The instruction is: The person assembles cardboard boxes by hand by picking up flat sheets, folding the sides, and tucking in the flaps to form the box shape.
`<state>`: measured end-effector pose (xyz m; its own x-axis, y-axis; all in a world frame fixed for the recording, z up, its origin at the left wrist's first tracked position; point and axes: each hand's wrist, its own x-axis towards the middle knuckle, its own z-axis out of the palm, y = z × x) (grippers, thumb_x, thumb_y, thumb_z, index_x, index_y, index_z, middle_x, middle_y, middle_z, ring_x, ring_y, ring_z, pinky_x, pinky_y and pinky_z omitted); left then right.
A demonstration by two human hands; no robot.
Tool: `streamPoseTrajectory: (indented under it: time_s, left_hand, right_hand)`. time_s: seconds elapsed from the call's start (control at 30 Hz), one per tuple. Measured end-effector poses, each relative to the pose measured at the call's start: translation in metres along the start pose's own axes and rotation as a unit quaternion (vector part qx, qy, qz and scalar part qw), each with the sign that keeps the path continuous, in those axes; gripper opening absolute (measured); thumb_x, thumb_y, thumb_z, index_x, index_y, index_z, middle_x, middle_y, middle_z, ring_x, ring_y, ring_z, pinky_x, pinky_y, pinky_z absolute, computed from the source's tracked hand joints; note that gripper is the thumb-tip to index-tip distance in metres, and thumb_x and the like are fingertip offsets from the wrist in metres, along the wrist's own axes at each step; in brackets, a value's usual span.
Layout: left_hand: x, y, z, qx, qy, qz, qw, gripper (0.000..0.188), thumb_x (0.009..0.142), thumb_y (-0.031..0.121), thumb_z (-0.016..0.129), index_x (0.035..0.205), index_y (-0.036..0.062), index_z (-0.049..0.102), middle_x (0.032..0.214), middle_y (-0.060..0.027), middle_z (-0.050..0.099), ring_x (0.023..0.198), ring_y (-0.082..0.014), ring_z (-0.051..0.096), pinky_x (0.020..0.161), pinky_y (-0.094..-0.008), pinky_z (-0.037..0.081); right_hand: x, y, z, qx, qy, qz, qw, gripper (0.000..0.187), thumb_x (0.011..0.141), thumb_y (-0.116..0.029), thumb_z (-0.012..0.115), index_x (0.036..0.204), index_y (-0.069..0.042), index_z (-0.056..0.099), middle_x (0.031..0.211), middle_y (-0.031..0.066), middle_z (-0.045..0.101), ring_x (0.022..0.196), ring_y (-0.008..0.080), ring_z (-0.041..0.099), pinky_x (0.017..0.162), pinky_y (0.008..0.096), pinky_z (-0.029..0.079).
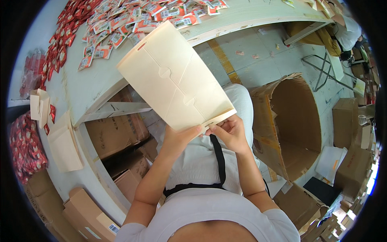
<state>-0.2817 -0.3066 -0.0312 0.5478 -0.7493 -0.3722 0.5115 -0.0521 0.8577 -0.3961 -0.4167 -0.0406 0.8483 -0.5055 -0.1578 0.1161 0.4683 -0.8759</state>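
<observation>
Above my lap I hold a cream cardboard carton (161, 68), tilted, its far end reaching up over the table edge. Two interlocking tabs and a long seam run down its broad face. At its near end is a narrow folded flap with a small slot. My left hand (179, 139) is closed on the near left corner, thumb along the flap. The thumb and curled fingers of my right hand (230, 133) pinch the flap beside the slot. The undersides of the fingers on my left hand are hidden behind the carton.
Orange-and-white packets (169, 13) and red packets (58, 58) cover the far part of the white table (92, 80). Flat cream cartons (66, 145) lie at the left. A large open cardboard box (268, 129) stands on the floor at my right. Another person (348, 32) is at the far right.
</observation>
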Motion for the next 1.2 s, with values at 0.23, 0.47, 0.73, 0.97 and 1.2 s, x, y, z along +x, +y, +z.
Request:
streamPoseTrajectory:
  time_s: [0.23,0.47,0.73,0.97,1.2]
  left_hand:
    - [-0.005,-0.011,0.01,0.044,-0.053,0.004,0.998,0.028,0.074,0.0,0.059,0.099,-0.0037,0.051,0.086,-0.0112,0.059,0.068,-0.0149,0.058,0.057,-0.0251,0.049]
    - [-0.018,-0.019,0.022,-0.016,-0.078,-0.038,0.996,0.018,0.073,-0.001,0.059,0.09,-0.0027,0.054,0.082,-0.0087,0.059,0.063,-0.0137,0.058,0.054,-0.0237,0.047]
    - [-0.024,-0.035,-0.003,0.146,-0.165,-0.031,0.975,0.037,0.071,0.002,0.064,0.105,-0.0006,0.05,0.095,-0.0086,0.056,0.08,-0.0142,0.056,0.071,-0.0284,0.047]
    - [-0.013,-0.021,-0.013,-0.017,-0.152,-0.082,0.985,0.048,0.079,0.018,0.06,0.12,0.0023,0.042,0.11,-0.0086,0.051,0.099,-0.0147,0.049,0.085,-0.0297,0.041]
    - [0.0,-0.008,-0.02,-0.047,-0.153,-0.155,0.975,0.04,0.087,0.023,0.048,0.119,-0.0009,0.042,0.109,-0.0114,0.052,0.098,-0.0187,0.053,0.081,-0.0309,0.044]
  right_hand:
    - [-0.001,0.022,0.001,-0.039,0.222,-0.083,0.971,0.025,0.091,-0.022,0.046,0.082,0.0,0.055,0.063,0.0003,0.054,0.054,0.0045,0.048,0.047,0.0192,0.039]
    - [0.007,0.013,-0.006,0.045,0.369,-0.169,0.913,0.036,0.093,-0.028,0.039,0.063,-0.008,0.044,0.056,-0.0031,0.043,0.048,0.004,0.034,0.042,0.0216,0.028]
    - [0.002,-0.051,-0.024,-0.285,0.167,-0.256,0.908,0.065,0.07,-0.023,0.069,0.121,-0.001,0.036,0.114,0.0112,0.047,0.091,0.0169,0.05,0.074,0.0282,0.042]
    - [0.003,-0.027,0.007,-0.526,0.149,-0.099,0.831,0.101,0.059,-0.034,0.076,0.132,0.002,0.016,0.114,0.0238,0.045,0.089,0.0338,0.056,0.073,0.0361,0.047]
    - [0.019,-0.005,0.0,-0.445,-0.007,-0.058,0.894,0.113,0.062,-0.042,0.072,0.133,0.004,-0.002,0.13,0.0297,0.026,0.115,0.0399,0.038,0.09,0.0388,0.038]
